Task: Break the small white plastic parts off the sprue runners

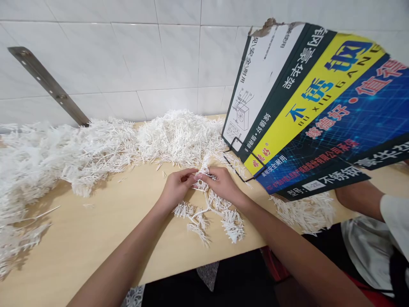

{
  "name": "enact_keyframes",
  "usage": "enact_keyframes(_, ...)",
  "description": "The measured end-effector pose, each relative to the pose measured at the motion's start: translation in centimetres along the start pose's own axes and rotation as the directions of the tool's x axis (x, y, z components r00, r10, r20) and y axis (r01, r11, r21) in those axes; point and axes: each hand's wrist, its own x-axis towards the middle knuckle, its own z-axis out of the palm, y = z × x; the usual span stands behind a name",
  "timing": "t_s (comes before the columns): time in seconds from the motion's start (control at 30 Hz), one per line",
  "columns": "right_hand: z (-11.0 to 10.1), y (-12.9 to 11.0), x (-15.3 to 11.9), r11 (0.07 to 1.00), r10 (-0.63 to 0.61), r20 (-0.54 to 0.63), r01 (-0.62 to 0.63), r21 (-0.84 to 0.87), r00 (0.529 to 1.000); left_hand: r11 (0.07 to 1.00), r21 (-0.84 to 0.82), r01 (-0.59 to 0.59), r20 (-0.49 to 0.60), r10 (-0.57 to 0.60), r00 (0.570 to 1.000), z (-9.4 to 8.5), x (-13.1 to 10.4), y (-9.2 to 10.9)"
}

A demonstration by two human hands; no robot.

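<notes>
My left hand (180, 182) and my right hand (223, 183) meet above the wooden table, both with fingers pinched on a white plastic artificial branch (208, 208). Its stems fork toward me, and feathery white tufts spread out below my hands. The piece right between my fingertips is partly hidden by them. Just beyond my hands lies a heap of similar white sprigs (182, 137).
More white sprigs (73, 153) are piled along the left and back of the tabletop (108, 230). A large printed cardboard box (306, 111) leans at the right, beside another person's arm (359, 198). A metal bracket (47, 85) is fixed to the tiled wall.
</notes>
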Motion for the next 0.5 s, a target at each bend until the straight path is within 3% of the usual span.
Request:
enact_keyframes(0.17,0.03,-0.15,-0.04,0.993,-0.051,-0.038,0.046,-0.112,0.998,0.999,-0.036,-0.035,0.046,0.037,0.998,0.0,0.31,-0.18)
enact_keyframes(0.33,0.44,-0.33,-0.17,0.987,-0.092,0.003,0.092,-0.132,0.996,0.999,-0.039,-0.033,0.009,0.033,0.999,0.07,0.05,-0.04)
enact_keyframes(0.5,0.81,-0.83,-0.44,0.974,-0.114,-0.008,0.11,-0.197,0.993,0.998,-0.052,-0.039,0.073,0.043,0.996,0.11,0.04,0.33)
